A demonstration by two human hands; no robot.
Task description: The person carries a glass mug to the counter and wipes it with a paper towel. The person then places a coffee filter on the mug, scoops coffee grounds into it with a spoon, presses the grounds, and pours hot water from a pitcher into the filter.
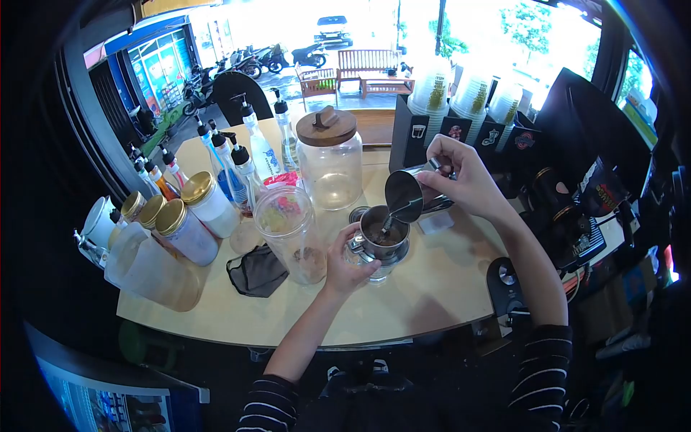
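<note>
My right hand is closed on the handle of a dark metal pitcher, which is tipped to the left. A thin stream of liquid runs from its lip into a metal drip coffee filter just below. Dark, wet-looking contents show inside the filter, which appears to sit on a small glass. My left hand grips the filter by its handled left side, thumb in front. Behind the filter, partly hidden by it, lies a small round metal piece.
A tall clear plastic container stands left of my left hand, beside a dark cloth. Behind are a wooden-lidded jar, pump bottles and gold-lidded jars. Cup stacks stand in a black holder at back right.
</note>
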